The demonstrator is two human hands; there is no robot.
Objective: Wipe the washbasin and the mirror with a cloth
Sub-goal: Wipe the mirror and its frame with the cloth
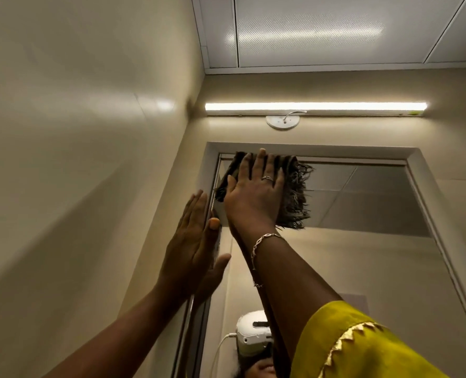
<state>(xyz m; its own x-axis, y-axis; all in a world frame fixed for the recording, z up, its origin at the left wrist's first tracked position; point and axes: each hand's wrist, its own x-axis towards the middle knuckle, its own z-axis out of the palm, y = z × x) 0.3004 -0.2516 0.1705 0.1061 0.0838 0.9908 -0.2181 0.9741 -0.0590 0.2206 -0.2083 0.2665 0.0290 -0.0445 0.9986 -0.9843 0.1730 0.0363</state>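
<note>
A framed mirror hangs on the wall straight ahead, seen from below. My right hand lies flat with spread fingers on a dark fringed cloth, pressing it against the mirror's top left corner. My left hand is flat and open against the mirror's left frame edge, just below and left of the cloth, holding nothing. A yellow sleeve covers my right upper arm. The washbasin is out of view.
A lit tube lamp runs along the wall above the mirror, with a round white wall fitting under it. A beige side wall stands close on the left. The mirror reflects a person's white headset.
</note>
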